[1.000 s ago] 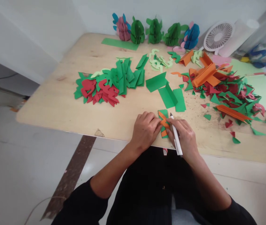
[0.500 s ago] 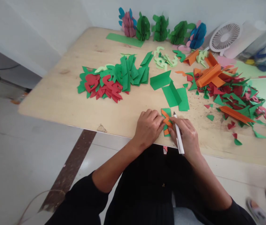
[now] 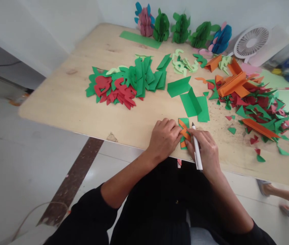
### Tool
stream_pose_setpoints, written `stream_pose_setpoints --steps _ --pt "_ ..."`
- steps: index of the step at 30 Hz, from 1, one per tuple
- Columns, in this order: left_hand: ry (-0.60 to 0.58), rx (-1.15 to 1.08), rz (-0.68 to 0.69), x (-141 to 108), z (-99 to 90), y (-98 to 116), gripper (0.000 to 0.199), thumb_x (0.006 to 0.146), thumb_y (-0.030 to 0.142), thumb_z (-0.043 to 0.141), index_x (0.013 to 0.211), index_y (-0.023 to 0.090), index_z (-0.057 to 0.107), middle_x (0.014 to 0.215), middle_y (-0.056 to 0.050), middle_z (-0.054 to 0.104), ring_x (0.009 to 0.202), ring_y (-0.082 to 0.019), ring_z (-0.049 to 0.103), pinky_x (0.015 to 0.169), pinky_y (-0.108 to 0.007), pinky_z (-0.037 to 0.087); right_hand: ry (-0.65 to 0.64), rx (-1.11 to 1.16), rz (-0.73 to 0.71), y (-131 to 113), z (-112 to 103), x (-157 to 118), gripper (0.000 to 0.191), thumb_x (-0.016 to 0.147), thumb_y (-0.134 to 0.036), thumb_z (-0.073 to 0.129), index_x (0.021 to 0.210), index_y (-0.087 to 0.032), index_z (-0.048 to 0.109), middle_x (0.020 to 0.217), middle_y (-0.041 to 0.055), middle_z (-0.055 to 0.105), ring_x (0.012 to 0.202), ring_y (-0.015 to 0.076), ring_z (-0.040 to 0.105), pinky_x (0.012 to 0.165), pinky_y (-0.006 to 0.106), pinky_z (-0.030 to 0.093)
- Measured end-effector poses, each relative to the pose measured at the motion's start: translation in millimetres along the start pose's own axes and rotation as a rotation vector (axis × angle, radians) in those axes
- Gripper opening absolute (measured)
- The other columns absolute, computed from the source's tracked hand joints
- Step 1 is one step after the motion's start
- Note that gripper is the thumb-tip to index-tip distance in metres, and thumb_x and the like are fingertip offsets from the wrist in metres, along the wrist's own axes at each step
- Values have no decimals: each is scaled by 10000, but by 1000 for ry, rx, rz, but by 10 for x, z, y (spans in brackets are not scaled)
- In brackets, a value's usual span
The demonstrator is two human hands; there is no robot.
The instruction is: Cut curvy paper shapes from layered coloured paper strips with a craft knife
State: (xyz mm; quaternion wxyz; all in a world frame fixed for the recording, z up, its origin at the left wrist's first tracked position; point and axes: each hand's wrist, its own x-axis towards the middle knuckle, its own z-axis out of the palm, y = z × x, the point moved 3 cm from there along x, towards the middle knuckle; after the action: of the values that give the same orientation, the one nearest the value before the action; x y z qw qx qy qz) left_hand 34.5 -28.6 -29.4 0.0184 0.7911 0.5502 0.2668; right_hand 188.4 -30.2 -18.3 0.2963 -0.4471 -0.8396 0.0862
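At the table's front edge lies a small green paper piece [image 3: 184, 121] with an orange cut-out [image 3: 184, 132] on top of it. My left hand [image 3: 164, 139] is closed, its fingertips pinching the left side of the papers. My right hand [image 3: 205, 148] holds a white pen [image 3: 197, 153], tip pointing up and away, and its fingertips touch the right side of the same papers. Folded green paper pieces [image 3: 190, 102] lie just beyond my hands.
Red cut-outs [image 3: 124, 94] and green cut-outs [image 3: 140, 76] are heaped at left. Mixed paper scraps [image 3: 261, 105] cover the right side. Paper figures [image 3: 181, 30] and a white fan [image 3: 252, 42] stand at the back. A person's leg [image 3: 284, 194] shows at lower right.
The view has shifted slightly, so the tabletop things appear a little farther right. A person's leg has come into view at lower right. Both hands keep nearly the same hold.
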Motion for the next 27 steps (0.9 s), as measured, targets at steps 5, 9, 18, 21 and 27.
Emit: stream_pose_setpoints --steps 5,9,18,21,27 --pt "-19 1 -11 3 -12 2 153 937 295 568 856 184 636 899 -52 618 847 -221 507 724 -358 361 -12 -37 -18 -7 8 0 268 939 -249 535 1192 -219 619 921 79 699 861 247 613 788 385 505" --pt "-12 0 -6 1 -19 6 158 937 294 571 846 181 634 899 -48 623 846 -218 510 727 -356 360 -11 -50 -30 -27 4 2 270 940 -240 532 1191 -202 623 916 85 694 870 250 608 791 382 498" --pt "-4 1 -5 2 -18 1 172 937 305 568 836 182 632 889 -45 617 837 -218 507 722 -359 369 -9 -87 -55 -35 13 -9 287 924 -183 543 1201 -180 619 955 85 701 874 236 601 795 370 496" --pt "8 8 2 2 -24 1 175 938 303 563 837 180 634 879 -45 617 826 -219 506 712 -357 367 -10 -90 -55 -37 12 -9 297 920 -165 543 1207 -182 617 965 89 699 885 238 598 793 370 495" --pt "33 4 10 -8 -28 9 179 938 293 559 819 184 634 865 -46 622 809 -219 513 700 -357 368 -20 -86 -62 -31 13 -16 324 926 -168 536 1242 -189 603 989 95 697 927 247 605 788 374 492"
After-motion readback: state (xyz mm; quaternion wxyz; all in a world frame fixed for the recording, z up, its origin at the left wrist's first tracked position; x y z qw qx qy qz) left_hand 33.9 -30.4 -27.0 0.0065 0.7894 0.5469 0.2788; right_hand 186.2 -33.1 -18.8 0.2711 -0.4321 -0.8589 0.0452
